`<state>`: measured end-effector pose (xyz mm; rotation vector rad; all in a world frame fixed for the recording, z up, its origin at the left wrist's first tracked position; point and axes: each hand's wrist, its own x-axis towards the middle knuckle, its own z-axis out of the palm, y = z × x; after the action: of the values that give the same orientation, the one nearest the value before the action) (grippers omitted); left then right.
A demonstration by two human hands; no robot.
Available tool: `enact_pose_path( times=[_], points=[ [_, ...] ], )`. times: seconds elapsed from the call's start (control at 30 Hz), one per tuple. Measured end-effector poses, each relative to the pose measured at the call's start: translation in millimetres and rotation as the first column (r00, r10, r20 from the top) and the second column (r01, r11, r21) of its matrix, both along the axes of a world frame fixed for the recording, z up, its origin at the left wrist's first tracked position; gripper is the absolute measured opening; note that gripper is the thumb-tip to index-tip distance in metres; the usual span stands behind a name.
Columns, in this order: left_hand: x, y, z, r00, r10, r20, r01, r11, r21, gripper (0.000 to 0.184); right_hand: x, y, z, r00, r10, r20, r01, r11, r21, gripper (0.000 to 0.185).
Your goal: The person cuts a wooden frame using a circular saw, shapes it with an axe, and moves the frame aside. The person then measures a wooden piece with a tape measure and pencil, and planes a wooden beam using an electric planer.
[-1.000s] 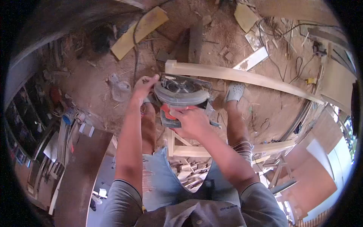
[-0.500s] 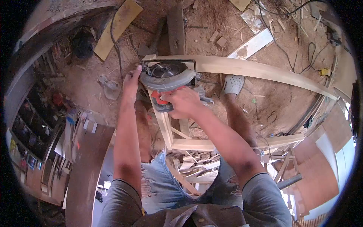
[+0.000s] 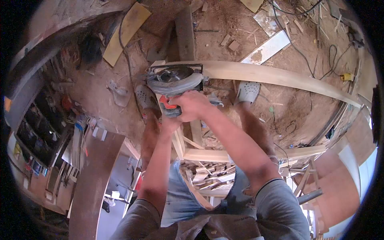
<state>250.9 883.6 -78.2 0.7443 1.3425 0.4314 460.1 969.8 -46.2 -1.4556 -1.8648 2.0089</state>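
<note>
My right hand is closed around the handle of a circular saw, grey and red with a dark round blade facing up. The saw rests at the corner of a pale wooden frame, over the end of its long far beam. Just below the saw's rear end, my left hand is beside the frame's left side piece. Its fingers are hidden behind the saw and my right hand, so their grip cannot be made out.
My shoes stand on dusty ground within the frame. A near crosspiece spans it above a pile of wood offcuts. A dark cable runs past the left, a white board lies beyond, and a brown panel stands left.
My left hand has left the front left end of the saw and moved back toward me, to below its rear. The saw has shifted slightly; my right hand keeps its hold.
</note>
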Motion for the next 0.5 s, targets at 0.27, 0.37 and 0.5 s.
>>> enact_pose_path(
  times=[0.27, 0.37, 0.5],
  points=[
    [-4, -16, -20, 0.977, 0.212, 0.027, -0.213, 0.975, 0.067, 0.052, -11, 0, 6, 1.000, -0.025, 0.009, 0.025, 0.999, 0.025, 0.043],
    [-11, -18, -28, 0.960, 0.275, 0.058, -0.273, 0.961, -0.039, 0.048, -10, -1, 5, 0.998, -0.058, -0.016, 0.059, 0.998, 0.035, 0.042],
    [-18, -20, -42, 0.936, 0.338, 0.095, -0.325, 0.936, -0.132, 0.042, -17, -6, -2, 0.999, -0.050, -0.010, 0.050, 0.998, 0.036, 0.040]
  ],
)
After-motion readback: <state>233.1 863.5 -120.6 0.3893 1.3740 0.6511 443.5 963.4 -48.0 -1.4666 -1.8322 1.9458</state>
